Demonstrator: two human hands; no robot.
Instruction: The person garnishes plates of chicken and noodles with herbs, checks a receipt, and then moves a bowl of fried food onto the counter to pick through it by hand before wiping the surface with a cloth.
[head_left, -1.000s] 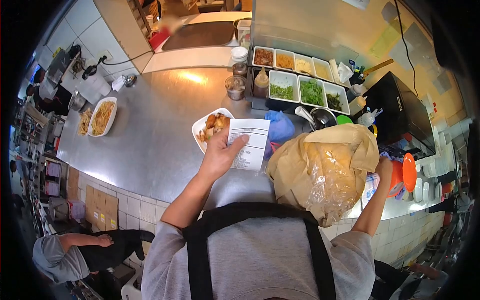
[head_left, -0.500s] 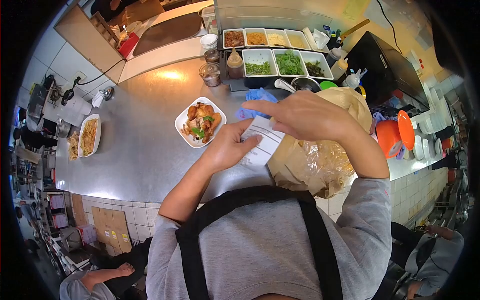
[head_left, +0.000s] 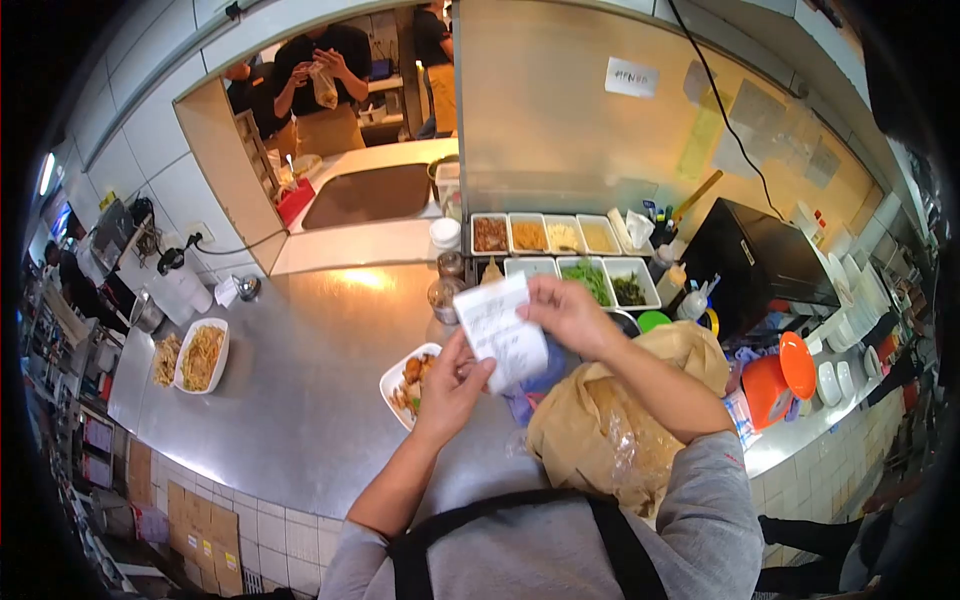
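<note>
A white printed paper slip (head_left: 503,335), like an order receipt, is stretched between my two hands above the counter. My left hand (head_left: 450,395) pinches its lower left edge with the thumb in front. At the upper right edge, my right hand (head_left: 572,318) grips it between thumb and fingers. Behind my left hand, fried chicken pieces (head_left: 411,384) with green leaves lie in a white dish, partly hidden. Below my right forearm stands a crumpled brown paper bag (head_left: 572,425) with clear plastic in it. A blue cloth (head_left: 540,375) shows partly behind the slip.
A white dish of noodles (head_left: 204,355) sits at the left of the steel counter (head_left: 300,420). Topping trays (head_left: 545,235), bottles (head_left: 690,305) and a black monitor (head_left: 765,265) line the back. An orange container (head_left: 768,390) stands right. People (head_left: 325,85) are beyond the pass-through opening.
My view has tilted up, bringing the pass-through into sight. My right hand has gone from hovering over the slip with a finger extended to gripping its upper right edge. The slip is raised and opened out.
</note>
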